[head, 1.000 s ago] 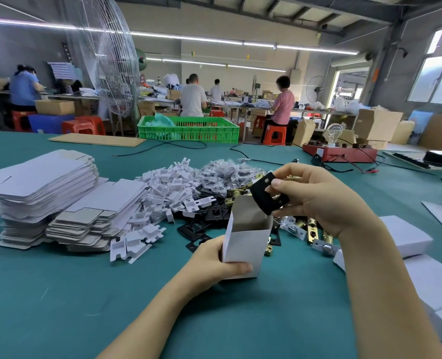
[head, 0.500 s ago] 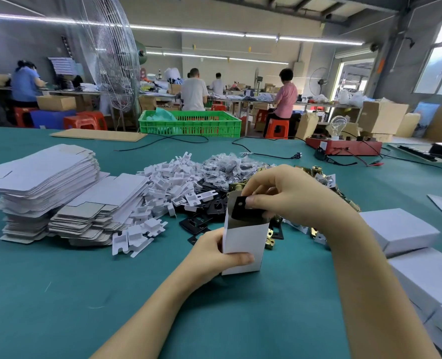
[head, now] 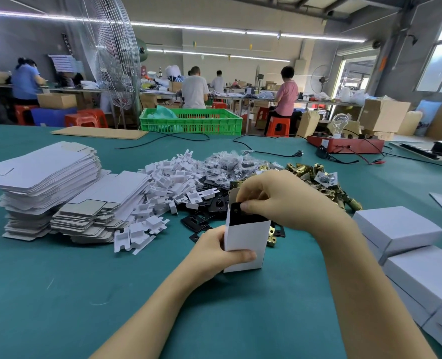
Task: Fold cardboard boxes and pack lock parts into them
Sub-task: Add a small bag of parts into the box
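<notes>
You face a teal table (head: 59, 294); far workbenches (head: 240, 97) line grey walls (head: 305, 50); strip lights (head: 214, 28) cross the ceiling; windows (head: 440, 63) stand far right; a standing fan (head: 111, 47) rises far left.

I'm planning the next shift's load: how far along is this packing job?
Done: a few closed white boxes sit at the right. In hand: the left hand holds an open box while the right hand pushes a black plate in. Left: a tall stack of flat blanks and piles of parts.
</notes>
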A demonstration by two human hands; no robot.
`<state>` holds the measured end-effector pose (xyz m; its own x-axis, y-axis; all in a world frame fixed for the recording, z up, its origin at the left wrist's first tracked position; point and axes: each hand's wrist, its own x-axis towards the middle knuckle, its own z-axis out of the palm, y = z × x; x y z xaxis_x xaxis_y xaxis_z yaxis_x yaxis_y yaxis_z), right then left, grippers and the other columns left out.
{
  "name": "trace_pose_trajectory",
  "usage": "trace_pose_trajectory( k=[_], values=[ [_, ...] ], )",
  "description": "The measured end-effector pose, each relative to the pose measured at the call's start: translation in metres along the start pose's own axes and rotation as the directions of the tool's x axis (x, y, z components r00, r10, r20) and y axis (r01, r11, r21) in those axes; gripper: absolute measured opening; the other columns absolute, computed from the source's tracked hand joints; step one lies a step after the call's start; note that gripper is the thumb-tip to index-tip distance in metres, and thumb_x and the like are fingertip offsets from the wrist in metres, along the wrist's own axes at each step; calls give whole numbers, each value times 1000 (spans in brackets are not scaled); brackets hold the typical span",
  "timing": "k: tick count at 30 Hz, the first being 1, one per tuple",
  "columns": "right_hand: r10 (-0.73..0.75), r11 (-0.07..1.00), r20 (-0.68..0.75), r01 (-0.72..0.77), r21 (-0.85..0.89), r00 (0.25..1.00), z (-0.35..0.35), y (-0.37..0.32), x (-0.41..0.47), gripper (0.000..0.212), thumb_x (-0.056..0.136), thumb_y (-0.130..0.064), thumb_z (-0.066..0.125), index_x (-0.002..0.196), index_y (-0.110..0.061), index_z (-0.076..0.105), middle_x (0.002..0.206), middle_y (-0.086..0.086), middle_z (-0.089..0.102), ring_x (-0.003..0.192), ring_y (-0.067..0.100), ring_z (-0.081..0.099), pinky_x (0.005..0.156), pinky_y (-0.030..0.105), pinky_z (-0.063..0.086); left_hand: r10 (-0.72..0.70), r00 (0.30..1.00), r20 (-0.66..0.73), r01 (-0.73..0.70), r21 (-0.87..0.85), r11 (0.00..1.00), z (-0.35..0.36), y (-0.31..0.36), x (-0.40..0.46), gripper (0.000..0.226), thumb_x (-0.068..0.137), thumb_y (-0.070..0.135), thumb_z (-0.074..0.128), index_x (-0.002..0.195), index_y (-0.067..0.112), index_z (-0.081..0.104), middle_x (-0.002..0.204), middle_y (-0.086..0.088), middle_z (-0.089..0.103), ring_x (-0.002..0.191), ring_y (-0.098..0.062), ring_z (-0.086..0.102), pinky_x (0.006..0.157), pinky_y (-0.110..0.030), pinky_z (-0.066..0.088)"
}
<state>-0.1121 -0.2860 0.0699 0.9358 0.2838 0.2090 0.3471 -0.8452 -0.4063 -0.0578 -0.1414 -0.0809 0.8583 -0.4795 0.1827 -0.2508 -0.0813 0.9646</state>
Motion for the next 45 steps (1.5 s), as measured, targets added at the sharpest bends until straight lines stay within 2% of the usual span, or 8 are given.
trace_pose_trajectory(
  k=[3, 13, 23, 28, 32, 38, 42, 45],
  values=[
    [11, 999, -36, -12, -38, 999, -6, 3, -2, 8, 91, -16, 61, 94, -18, 68, 81, -9, 63, 77, 8, 58, 68, 17, 45, -8, 1000, 2, 8, 7, 1000, 0, 0, 0, 41, 57, 43, 84, 96, 37, 72, 98, 6, 74, 94, -12, 69, 80, -27, 55],
    [47, 999, -66, -46, 23, 997, -18, 12, -8, 10, 80, -13, 68, 85, -20, 62, 82, -4, 66, 78, 15, 62, 72, 34, 54, -29, 1000, 6, 29, 15, 999, -1, 1, -1, 50, 58, 42, 83, 104, 27, 71, 101, 2, 74, 100, -19, 68, 92, -47, 54],
    [67, 993, -35, -64, 95, 997, -15, 8, -9, 52, 82, 2, 52, 110, -40, 65, 86, -13, 56, 73, 12, 61, 63, 26, 52, -43, 999, 8, 43, 11, 999, 0, 1, -1, 50, 57, 42, 82, 103, 27, 71, 100, 5, 74, 99, -17, 69, 91, -44, 54],
    [44, 988, -18, -41, 148, 999, -14, 9, -10, 62, 83, 8, 40, 107, -45, 59, 90, 1, 62, 73, 25, 70, 71, 49, 57, -39, 999, 22, 39, 6, 999, -1, 1, -1, 54, 58, 43, 81, 108, 27, 69, 103, 8, 74, 99, -11, 68, 89, -35, 56],
    [78, 946, 4, -75, 315, 997, -10, 10, -7, 53, 85, 8, 41, 97, -38, 62, 99, -7, 57, 80, 21, 70, 65, 36, 61, -30, 999, 22, 30, -1, 1000, -1, 2, -1, 52, 59, 43, 81, 107, 28, 69, 102, 7, 74, 99, -12, 69, 87, -34, 55],
    [113, 933, 0, -106, 345, 994, -5, 12, -5, 38, 84, 10, 50, 91, -21, 71, 108, 2, 60, 69, 22, 72, 67, 43, 60, -25, 999, 29, 26, -34, 999, -1, 3, -2, 47, 61, 42, 81, 105, 32, 70, 101, 8, 74, 97, -10, 69, 78, -23, 53],
    [118, 892, -87, -67, 447, 989, -7, 15, -5, 23, 80, 5, 63, 84, -15, 75, 97, 0, 67, 68, 17, 72, 58, 24, 57, -19, 999, 29, 20, -38, 999, -1, 3, -3, 46, 61, 41, 81, 104, 30, 70, 100, 7, 74, 96, -10, 69, 78, -22, 53],
    [128, 885, -159, -41, 464, 979, -5, 17, -3, 6, 80, -12, 75, 82, -17, 76, 83, -1, 73, 70, 18, 71, 64, 26, 56, -23, 999, 31, 24, -36, 999, -1, 4, -2, 45, 62, 41, 81, 105, 31, 70, 101, 8, 74, 97, -10, 69, 77, -22, 52]
  ],
)
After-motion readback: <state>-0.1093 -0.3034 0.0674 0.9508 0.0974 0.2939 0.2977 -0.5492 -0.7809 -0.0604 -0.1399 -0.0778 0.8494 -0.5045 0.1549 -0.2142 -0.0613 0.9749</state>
